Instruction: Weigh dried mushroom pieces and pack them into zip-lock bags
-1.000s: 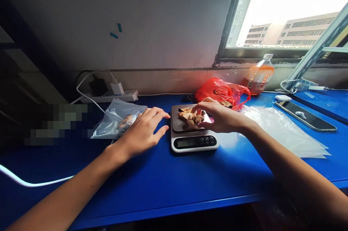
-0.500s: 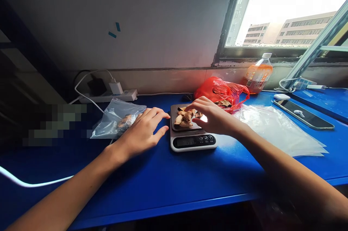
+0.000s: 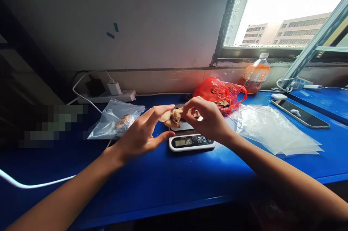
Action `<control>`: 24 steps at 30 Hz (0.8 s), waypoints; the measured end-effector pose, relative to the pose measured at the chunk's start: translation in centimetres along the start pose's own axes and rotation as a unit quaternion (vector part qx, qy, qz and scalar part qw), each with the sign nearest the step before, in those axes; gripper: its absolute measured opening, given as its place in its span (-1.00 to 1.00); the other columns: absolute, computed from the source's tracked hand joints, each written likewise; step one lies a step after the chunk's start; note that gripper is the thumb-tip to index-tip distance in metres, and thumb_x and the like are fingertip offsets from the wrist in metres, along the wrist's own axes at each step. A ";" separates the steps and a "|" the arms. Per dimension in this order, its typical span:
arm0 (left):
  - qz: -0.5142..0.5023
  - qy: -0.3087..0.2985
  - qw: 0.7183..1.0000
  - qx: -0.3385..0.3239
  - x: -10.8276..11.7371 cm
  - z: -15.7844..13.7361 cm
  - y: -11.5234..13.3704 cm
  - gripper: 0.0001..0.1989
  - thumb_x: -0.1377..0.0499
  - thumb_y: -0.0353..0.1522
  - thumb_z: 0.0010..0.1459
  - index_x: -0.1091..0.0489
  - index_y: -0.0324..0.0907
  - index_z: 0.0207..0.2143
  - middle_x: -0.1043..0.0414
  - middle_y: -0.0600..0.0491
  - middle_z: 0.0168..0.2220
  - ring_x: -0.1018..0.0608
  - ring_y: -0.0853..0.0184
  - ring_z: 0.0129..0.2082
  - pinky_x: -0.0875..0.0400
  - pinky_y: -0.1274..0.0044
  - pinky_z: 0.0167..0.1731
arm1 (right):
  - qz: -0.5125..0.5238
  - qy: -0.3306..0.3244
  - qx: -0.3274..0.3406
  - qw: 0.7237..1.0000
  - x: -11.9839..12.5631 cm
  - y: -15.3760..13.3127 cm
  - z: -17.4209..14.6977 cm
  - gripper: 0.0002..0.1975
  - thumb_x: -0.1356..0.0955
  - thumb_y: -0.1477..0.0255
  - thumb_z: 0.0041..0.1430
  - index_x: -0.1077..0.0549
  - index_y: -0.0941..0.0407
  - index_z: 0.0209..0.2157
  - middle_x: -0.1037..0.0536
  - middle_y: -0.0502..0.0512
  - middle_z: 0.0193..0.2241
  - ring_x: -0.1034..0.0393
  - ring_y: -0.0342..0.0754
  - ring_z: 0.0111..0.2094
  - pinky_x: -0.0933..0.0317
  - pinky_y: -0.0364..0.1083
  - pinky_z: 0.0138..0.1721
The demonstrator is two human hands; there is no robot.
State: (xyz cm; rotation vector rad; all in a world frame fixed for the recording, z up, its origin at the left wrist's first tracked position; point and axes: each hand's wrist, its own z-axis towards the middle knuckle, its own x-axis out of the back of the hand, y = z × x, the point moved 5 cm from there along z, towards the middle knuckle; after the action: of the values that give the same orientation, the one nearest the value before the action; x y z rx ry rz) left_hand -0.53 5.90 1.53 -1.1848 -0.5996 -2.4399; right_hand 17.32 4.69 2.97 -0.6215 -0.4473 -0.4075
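Dried pieces (image 3: 172,118) at the scale (image 3: 191,147), hands close on both sides

Take the scale as the clock's centre, the person at six. Nearest is the blue desk (image 3: 163,182). The left hand (image 3: 137,135) is at nine, thumb and fingers spread; it looks unclenched, though its index tip may brush a piece. The right hand (image 3: 209,117) leans in from four, fingers curled; whether it grips anything I cannot tell. The pieces bunch around ten to eleven, apparently jutting past the platform (image 3: 186,126). A slack pinch could spill some onto the desk, and a knuckle leaning on the platform would spoil the reading. The right hand hides much of the platform, and the display's (image 3: 183,142) last digit is unclear. Farther out at nine, creases and glare blur what the clear bag (image 3: 106,115) holds. At one, folds in the red bag (image 3: 202,91) conceal most of its contents; beyond, the bottle's (image 3: 255,75) label defeats me.
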 end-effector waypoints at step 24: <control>-0.002 0.077 0.990 0.121 1.8 0.3 -2.8 -0.65 -0.18 -0.36 0.15 -0.28 -0.08 0.01 -0.46 0.00 0.00 -0.61 0.22 -0.13 -0.52 0.35 -0.06 | -0.265 -0.107 -0.069 0.956 6.3 8.1 -0.2 -0.76 -0.26 0.42 0.18 -0.51 0.12 -0.18 -0.60 0.19 -0.29 -0.46 0.04 -0.31 -0.27 0.01 -0.28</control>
State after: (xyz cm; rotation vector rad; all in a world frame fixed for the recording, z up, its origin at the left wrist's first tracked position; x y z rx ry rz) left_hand -2.75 8.17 2.56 -0.8914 -0.8229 -2.3544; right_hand 26.56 9.10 2.29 -0.6813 -0.8025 -0.8932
